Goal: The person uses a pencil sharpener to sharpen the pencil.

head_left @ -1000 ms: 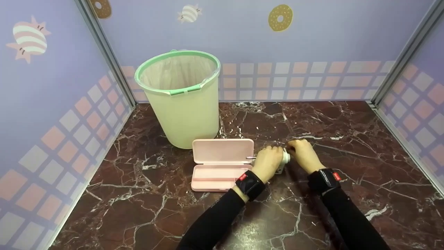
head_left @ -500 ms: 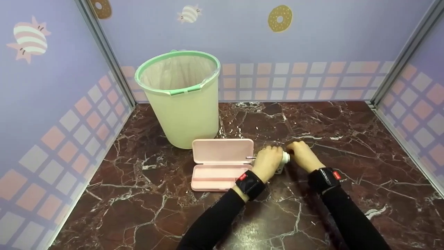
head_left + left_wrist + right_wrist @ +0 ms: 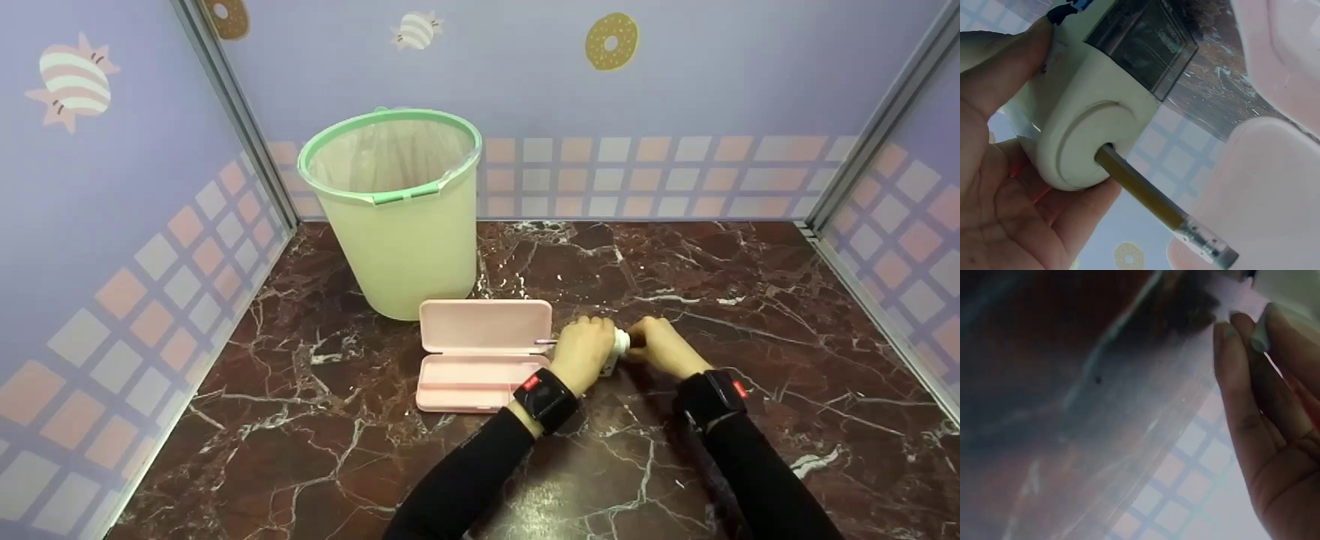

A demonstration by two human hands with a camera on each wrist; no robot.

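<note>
My left hand (image 3: 581, 356) grips a white crank pencil sharpener (image 3: 1075, 95) just above or on the marble surface. A pencil (image 3: 1143, 191) sticks out of its round hole, eraser end outward. The sharpener has a dark see-through shavings drawer (image 3: 1143, 48). At the sharpener's other end my right hand (image 3: 664, 346) pinches a small pale knob (image 3: 1260, 336) between thumb and fingertips. Most of the crank is hidden behind the fingers. Left of the hands lies an open pink pencil case (image 3: 486, 326), partly covered by the left wrist.
A pale green trash bin (image 3: 409, 251) with a clear liner and green rim stands behind the pencil case. Small white bits (image 3: 517, 283) are scattered on the marble tabletop (image 3: 315, 450). Patterned panels (image 3: 525, 75) enclose the back and both sides.
My right hand has dropped slightly lower at the crank end of the sharpener. My left hand keeps its grip, and the whole view has shifted slightly.
</note>
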